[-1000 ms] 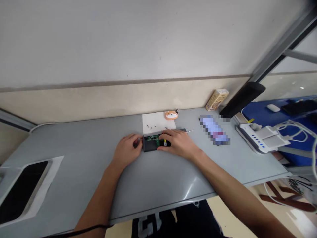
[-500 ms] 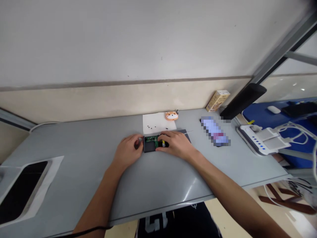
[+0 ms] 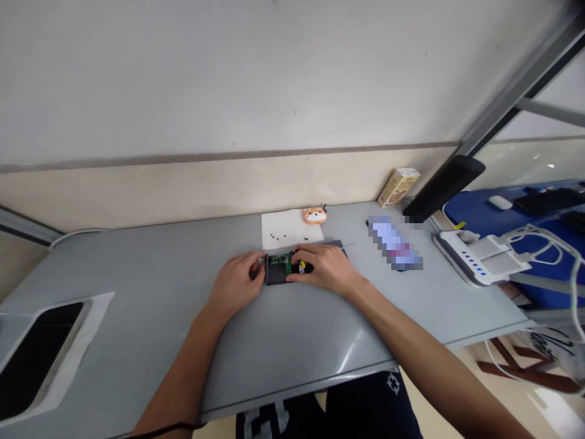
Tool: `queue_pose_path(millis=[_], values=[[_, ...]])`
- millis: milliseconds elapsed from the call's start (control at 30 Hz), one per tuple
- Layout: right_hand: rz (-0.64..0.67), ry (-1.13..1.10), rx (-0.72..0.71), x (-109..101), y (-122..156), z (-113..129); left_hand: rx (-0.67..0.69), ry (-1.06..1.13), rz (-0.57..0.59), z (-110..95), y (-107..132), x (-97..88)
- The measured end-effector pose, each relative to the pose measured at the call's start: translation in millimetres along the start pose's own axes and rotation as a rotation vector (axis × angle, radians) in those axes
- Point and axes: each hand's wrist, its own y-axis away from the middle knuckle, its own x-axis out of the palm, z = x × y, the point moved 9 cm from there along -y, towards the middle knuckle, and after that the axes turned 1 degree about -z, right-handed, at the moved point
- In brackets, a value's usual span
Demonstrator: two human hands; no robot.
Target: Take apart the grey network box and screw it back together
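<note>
A dark open device casing (image 3: 276, 274) lies on the grey table, a green circuit board (image 3: 282, 258) showing inside it. Near its right part I see a small yellow piece (image 3: 302, 266), partly covered by fingers. My right hand (image 3: 322, 266) reaches over the casing from the right, thumb on the near side and fingers on the far side, closed on it. At the left end, my left hand (image 3: 237, 279) has its fingers curled, with the tips against the casing's edge. A dark flat panel (image 3: 340, 246) with a thin pale rod (image 3: 348, 246) sticks out behind my right hand.
Behind the casing, a white paper (image 3: 278, 227) bears several tiny dark screws (image 3: 278, 237) and an orange animal-faced case (image 3: 315, 215). To the right are a blurred phone (image 3: 393, 242), a carton (image 3: 398, 187) and a power strip (image 3: 470, 259). A black tablet-like device (image 3: 41, 353) lies left.
The camera view has shifted slightly. Both hands stay at the casing in nearly the same grip, and the casing looks unchanged.
</note>
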Motion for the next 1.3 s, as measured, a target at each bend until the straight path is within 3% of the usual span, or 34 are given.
queue_pose_path(millis=[333, 467, 567, 633, 733, 800, 867, 967, 1300], values=[[0.117, 0.022, -0.052, 13, 1, 1, -0.003, -0.017, 0.006, -2, 0, -3.7], [0.075, 0.026, -0.038, 0, 1, 2, -0.026, -0.026, -0.006, 1, 2, -5.5], [-0.130, -0.087, 0.046, -33, 1, -4, 0.003, -0.016, -0.100, -9, 3, -16.3], [-0.388, -0.231, 0.127, -66, 8, -16, 0.070, -0.007, -0.147, -25, 2, -22.5], [-0.811, -0.438, 0.258, -106, 32, -42, 0.201, 0.027, -0.038, -56, -5, -13.9], [-0.922, -0.517, 0.364, -111, 42, -60, 0.267, 0.063, 0.092, -71, -10, -0.6], [-0.919, -0.546, 0.486, -104, 45, -76, 0.292, 0.094, 0.177, -78, -13, 10.9], [-0.891, -0.588, 0.622, -87, 46, -94, 0.283, 0.118, 0.197, -75, -15, 20.6], [-0.680, -0.493, 0.661, -56, 33, -105, 0.247, 0.144, 0.150, -61, -8, 22.1]])
